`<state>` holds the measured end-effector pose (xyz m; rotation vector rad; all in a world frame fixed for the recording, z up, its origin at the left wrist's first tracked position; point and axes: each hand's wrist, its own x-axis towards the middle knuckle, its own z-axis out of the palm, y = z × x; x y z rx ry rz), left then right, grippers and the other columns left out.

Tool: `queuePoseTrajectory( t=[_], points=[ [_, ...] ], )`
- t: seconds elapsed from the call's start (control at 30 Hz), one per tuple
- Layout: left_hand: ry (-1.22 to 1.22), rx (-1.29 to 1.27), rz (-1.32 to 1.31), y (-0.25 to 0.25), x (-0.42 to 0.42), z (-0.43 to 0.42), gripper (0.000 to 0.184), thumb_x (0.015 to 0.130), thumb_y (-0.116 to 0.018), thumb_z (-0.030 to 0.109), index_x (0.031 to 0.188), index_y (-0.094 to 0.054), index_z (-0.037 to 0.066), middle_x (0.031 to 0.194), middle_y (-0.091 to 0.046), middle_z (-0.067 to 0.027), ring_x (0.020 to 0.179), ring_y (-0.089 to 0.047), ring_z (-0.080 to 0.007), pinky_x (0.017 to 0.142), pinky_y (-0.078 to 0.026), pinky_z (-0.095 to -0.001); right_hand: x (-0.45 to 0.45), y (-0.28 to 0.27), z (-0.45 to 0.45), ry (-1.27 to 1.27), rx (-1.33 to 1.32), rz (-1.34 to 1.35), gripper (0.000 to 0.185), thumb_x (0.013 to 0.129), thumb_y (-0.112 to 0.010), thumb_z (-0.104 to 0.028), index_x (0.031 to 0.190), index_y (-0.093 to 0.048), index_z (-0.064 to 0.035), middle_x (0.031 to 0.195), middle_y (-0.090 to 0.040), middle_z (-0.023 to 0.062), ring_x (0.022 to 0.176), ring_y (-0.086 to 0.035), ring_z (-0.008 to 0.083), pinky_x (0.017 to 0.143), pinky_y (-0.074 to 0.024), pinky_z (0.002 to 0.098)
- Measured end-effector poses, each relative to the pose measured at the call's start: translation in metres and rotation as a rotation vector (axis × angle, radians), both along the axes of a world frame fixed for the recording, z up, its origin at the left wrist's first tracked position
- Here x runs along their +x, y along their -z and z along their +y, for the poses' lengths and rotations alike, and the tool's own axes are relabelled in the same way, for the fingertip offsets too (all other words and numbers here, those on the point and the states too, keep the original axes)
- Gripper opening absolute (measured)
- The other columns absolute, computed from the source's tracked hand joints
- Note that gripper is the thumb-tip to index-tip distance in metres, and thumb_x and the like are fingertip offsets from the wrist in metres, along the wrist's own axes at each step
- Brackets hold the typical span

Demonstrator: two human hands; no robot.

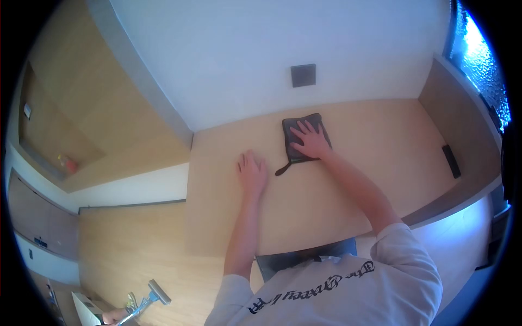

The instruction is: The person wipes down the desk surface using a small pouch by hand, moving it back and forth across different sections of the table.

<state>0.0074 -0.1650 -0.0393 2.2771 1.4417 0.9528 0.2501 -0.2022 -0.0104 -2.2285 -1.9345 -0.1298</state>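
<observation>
A dark zip pouch [293, 154] with a wrist strap lies flat on the light wooden desk [375, 130]. My right hand [312, 140] rests on top of it with fingers spread, covering much of its middle and right side. The strap hangs off the pouch's lower left corner onto the desk. To the left of the pouch, my left hand [252, 173] lies palm down on the bare wood, fingers stretched out and holding nothing. A gap separates this hand from the strap.
A dark wall plate [303, 75] sits behind the desk. A raised side panel [462, 103] borders the right, with a black bar-shaped object [451, 161] by it. A dark seat [307, 257] is beneath my body. On the lower left is a blue-handled squeegee-like tool [157, 292].
</observation>
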Motion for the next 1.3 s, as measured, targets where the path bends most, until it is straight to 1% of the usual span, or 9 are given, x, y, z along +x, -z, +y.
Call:
queuePoseTrajectory(
  t=[0.3,0.47,0.5,0.6,0.8,0.93,1.07,1.13,1.3],
  points=[
    [-0.013,-0.011,0.027,0.001,-0.003,-0.007,0.060,0.089,-0.056,0.032,0.136,-0.039,0.001,0.138,-0.045,-0.0222,0.136,-0.031,-0.0357,0.113,-0.019,-0.0497,0.020,-0.004,0.045,0.087,-0.017,0.033,0.070,0.089,-0.039,-0.063,0.147,-0.031,-0.0257,0.156,-0.021,0.0076,0.144,-0.015,0.0282,0.112,-0.0099,0.0623],
    [-0.009,0.007,0.017,0.000,0.000,-0.005,0.060,0.088,-0.056,0.032,0.136,-0.040,0.001,0.138,-0.045,-0.0217,0.136,-0.032,-0.0352,0.113,-0.020,-0.0496,0.022,0.006,0.050,0.078,0.064,0.037,0.064,0.094,-0.038,-0.050,0.146,-0.033,-0.0132,0.154,-0.026,0.0116,0.143,-0.020,0.0295,0.114,-0.0156,0.0549],
    [-0.011,0.007,0.015,0.000,0.000,-0.004,0.059,0.088,-0.056,0.032,0.136,-0.040,0.001,0.137,-0.045,-0.0216,0.136,-0.032,-0.0350,0.113,-0.020,-0.0496,0.020,0.007,0.047,0.079,0.066,0.035,0.064,0.094,-0.038,-0.050,0.146,-0.033,-0.0132,0.154,-0.026,0.0116,0.143,-0.020,0.0295,0.114,-0.0156,0.0549],
    [-0.015,0.016,0.011,-0.002,0.003,-0.006,0.058,0.088,-0.057,0.032,0.135,-0.042,0.000,0.137,-0.046,-0.0215,0.136,-0.033,-0.0346,0.112,-0.021,-0.0498,0.002,0.010,0.020,0.053,0.107,-0.028,0.056,0.097,-0.038,-0.038,0.142,-0.037,-0.0047,0.150,-0.032,0.0160,0.140,-0.027,0.0314,0.113,-0.0209,0.0503],
    [-0.016,0.012,0.021,-0.005,0.004,-0.002,0.057,0.087,-0.056,0.029,0.134,-0.043,-0.001,0.136,-0.047,-0.0217,0.135,-0.033,-0.0352,0.112,-0.021,-0.0505,-0.052,0.015,-0.085,-0.108,0.145,-0.068,0.060,0.094,-0.046,-0.039,0.141,-0.037,-0.0022,0.148,-0.033,0.0182,0.139,-0.027,0.0347,0.112,-0.0210,0.0522],
    [-0.018,0.001,0.014,-0.006,0.007,0.000,0.057,0.087,-0.056,0.029,0.134,-0.043,-0.001,0.138,-0.045,-0.0217,0.135,-0.033,-0.0363,0.113,-0.020,-0.0506,-0.087,0.003,-0.161,-0.155,0.099,-0.066,0.063,0.093,-0.048,-0.039,0.143,-0.033,-0.0043,0.150,-0.028,0.0189,0.141,-0.022,0.0363,0.112,-0.0177,0.0567],
    [-0.008,-0.007,0.031,-0.003,0.007,0.005,0.058,0.087,-0.055,0.029,0.135,-0.042,-0.002,0.139,-0.045,-0.0216,0.136,-0.033,-0.0358,0.113,-0.019,-0.0504,-0.103,-0.009,-0.204,-0.203,0.019,-0.035,0.063,0.091,-0.050,-0.043,0.145,-0.035,-0.0138,0.151,-0.027,0.0170,0.141,-0.019,0.0370,0.109,-0.0126,0.0651],
    [0.000,-0.011,0.019,-0.004,0.005,0.003,0.059,0.087,-0.055,0.029,0.136,-0.041,-0.002,0.140,-0.044,-0.0217,0.136,-0.032,-0.0357,0.113,-0.019,-0.0501,-0.099,-0.007,-0.210,-0.223,0.013,-0.025,0.065,0.088,-0.052,-0.048,0.145,-0.037,-0.0205,0.152,-0.027,0.0146,0.142,-0.019,0.0361,0.106,-0.0112,0.0691],
    [0.009,0.004,0.027,-0.001,0.005,0.005,0.061,0.087,-0.055,0.030,0.137,-0.040,-0.001,0.140,-0.043,-0.0218,0.137,-0.031,-0.0358,0.114,-0.019,-0.0495,-0.072,-0.005,-0.186,-0.210,0.022,-0.016,0.068,0.086,-0.054,-0.052,0.145,-0.036,-0.0230,0.152,-0.027,0.0127,0.142,-0.019,0.0348,0.106,-0.0121,0.0691]
  ],
)
